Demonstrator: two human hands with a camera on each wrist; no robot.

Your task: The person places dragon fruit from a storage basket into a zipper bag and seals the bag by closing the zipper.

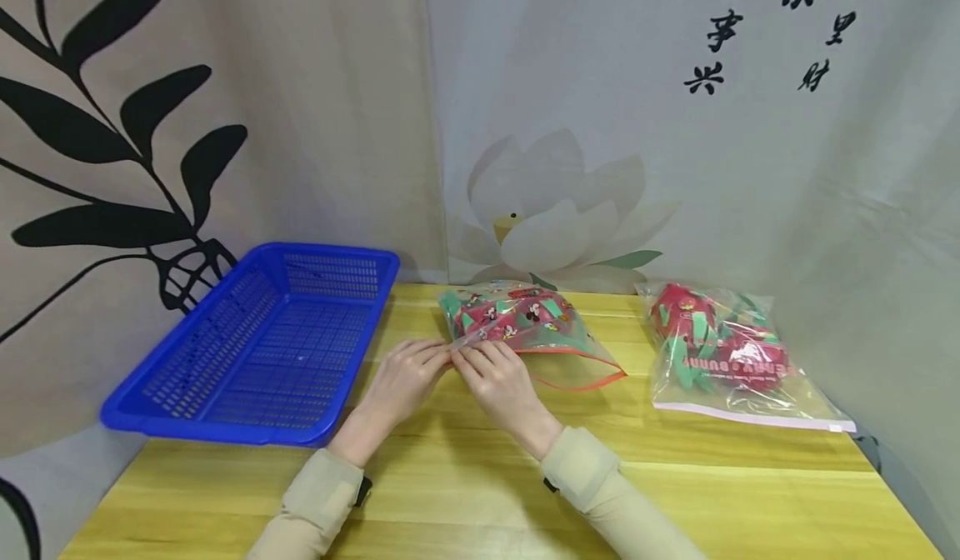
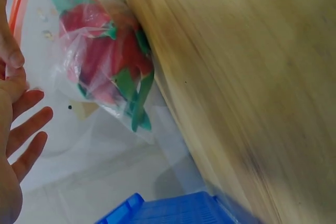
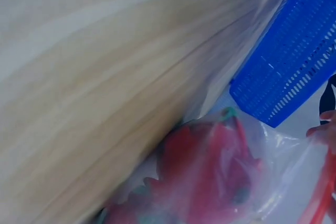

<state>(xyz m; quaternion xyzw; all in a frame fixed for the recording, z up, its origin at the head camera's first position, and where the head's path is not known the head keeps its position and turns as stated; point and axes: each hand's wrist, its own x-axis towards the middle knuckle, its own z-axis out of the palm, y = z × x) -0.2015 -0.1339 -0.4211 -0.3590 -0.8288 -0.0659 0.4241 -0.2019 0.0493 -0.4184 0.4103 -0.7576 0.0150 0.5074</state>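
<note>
A clear zip bag (image 1: 525,320) with an orange seal, stuffed with red and green items, lies on the wooden table (image 1: 465,493) in the head view. Both hands meet at its near-left corner. My left hand (image 1: 441,355) pinches the sealed edge, and my right hand (image 1: 467,360) pinches it right beside. In the left wrist view the bag (image 2: 105,61) fills the upper left, and my left hand (image 2: 16,77) shows thumb and forefinger at the edge with the other fingers (image 2: 29,129) spread. The right wrist view shows the bag (image 3: 210,171) close up and blurred.
A blue plastic basket (image 1: 262,343) stands on the table's left side, close to my left hand. A second clear bag (image 1: 720,352) with red and green contents lies at the right. Printed cloth hangs behind and on both sides of the table.
</note>
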